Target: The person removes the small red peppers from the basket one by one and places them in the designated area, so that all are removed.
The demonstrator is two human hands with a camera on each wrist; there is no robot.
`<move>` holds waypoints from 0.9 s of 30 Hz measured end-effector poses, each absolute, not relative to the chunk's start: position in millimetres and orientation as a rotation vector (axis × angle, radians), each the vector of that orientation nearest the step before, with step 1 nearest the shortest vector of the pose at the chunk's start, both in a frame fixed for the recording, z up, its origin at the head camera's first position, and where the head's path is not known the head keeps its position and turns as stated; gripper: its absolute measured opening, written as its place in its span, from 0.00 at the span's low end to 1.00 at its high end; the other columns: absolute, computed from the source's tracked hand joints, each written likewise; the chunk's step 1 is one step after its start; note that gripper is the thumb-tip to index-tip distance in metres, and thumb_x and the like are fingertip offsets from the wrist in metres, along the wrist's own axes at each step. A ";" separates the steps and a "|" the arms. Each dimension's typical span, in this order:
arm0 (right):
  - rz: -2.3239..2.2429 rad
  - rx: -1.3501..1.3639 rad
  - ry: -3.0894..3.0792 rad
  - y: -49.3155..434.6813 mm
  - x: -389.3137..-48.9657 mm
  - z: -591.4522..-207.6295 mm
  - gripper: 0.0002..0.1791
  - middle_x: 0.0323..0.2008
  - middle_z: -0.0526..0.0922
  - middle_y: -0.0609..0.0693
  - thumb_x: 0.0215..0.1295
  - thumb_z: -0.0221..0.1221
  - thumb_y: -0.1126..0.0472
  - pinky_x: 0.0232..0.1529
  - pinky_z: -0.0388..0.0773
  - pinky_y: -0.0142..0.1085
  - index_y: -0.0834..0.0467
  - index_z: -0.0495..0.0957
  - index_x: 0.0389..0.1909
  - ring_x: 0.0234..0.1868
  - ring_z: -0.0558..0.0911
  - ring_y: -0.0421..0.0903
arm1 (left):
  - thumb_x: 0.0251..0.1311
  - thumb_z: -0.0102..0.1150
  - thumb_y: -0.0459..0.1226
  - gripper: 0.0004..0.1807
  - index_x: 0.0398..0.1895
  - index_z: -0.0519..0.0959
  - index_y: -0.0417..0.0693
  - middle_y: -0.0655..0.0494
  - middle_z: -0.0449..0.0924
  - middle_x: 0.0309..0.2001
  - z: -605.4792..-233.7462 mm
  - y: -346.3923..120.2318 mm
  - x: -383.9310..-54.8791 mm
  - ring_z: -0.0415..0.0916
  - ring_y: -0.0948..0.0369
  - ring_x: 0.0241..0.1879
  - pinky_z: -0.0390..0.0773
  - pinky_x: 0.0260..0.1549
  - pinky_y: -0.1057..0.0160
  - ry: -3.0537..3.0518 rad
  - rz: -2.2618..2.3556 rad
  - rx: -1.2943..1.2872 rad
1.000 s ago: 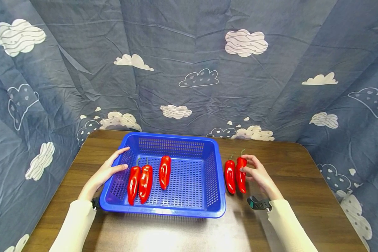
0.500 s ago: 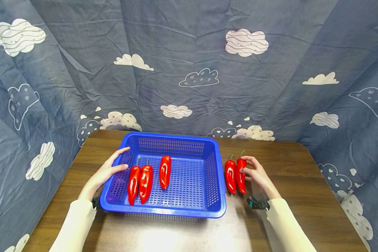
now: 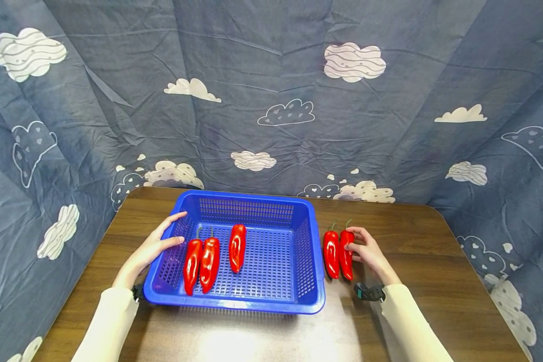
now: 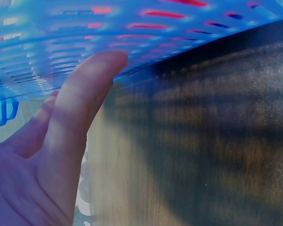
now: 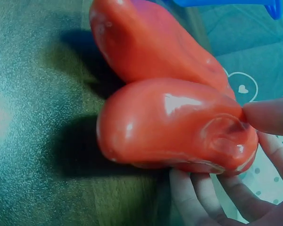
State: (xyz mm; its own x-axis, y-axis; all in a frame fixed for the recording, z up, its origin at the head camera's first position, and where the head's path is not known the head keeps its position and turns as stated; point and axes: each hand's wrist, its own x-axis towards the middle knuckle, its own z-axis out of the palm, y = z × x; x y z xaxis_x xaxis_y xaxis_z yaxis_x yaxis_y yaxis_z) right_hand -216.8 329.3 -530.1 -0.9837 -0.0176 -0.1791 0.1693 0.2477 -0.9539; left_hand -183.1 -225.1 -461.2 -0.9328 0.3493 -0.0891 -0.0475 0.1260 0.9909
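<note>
In the head view, my left hand (image 3: 152, 246) lies at the left rim of a blue plastic basket (image 3: 235, 304), thumb and index finger extended over it. The left wrist view shows its thumb (image 4: 78, 101) in front of the slotted basket wall (image 4: 132, 35); its other fingers are mostly hidden. My right hand (image 3: 370, 255) holds a long red pepper (image 3: 346, 259) beside the basket, thumb on one side and fingers on the other. Touching or nearly touching that pepper is another red pepper (image 3: 331, 254). In the right wrist view, the held pepper (image 5: 174, 125) fills the middle.
Inside the basket lie two red peppers side by side at the left, a near-left pepper (image 3: 192, 266) and its neighbour (image 3: 209, 264). A third pepper (image 3: 237, 249) lies nearer the middle. The brown wooden table (image 3: 416, 251) meets a dark cloud-patterned cloth (image 3: 271, 75) behind.
My right hand and the pepper it holds have shifted slightly towards me, beside the other pepper. The left hand, the basket and the peppers in it look unmoved.
</note>
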 end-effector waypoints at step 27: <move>-1.768 0.170 2.439 340.2 -215.4 -528.2 0.27 0.57 0.62 0.63 0.54 0.55 0.63 0.39 0.77 0.46 0.56 0.63 0.57 0.44 0.75 0.54 | 0.61 0.51 0.35 0.34 0.68 0.51 0.57 0.38 0.47 0.65 -460.1 -224.3 -182.6 0.60 0.37 0.54 0.76 0.37 0.48 2.108 1.874 0.281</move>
State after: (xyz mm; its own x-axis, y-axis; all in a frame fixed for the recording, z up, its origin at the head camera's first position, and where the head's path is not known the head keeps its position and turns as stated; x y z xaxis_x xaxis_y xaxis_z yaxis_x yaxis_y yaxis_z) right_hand -215.4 340.2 -528.2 -0.9860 0.0183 -0.1658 0.1633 0.3096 -0.9367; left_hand -182.6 -224.3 -460.1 -0.9342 0.3433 -0.0967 -0.0558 0.1271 0.9903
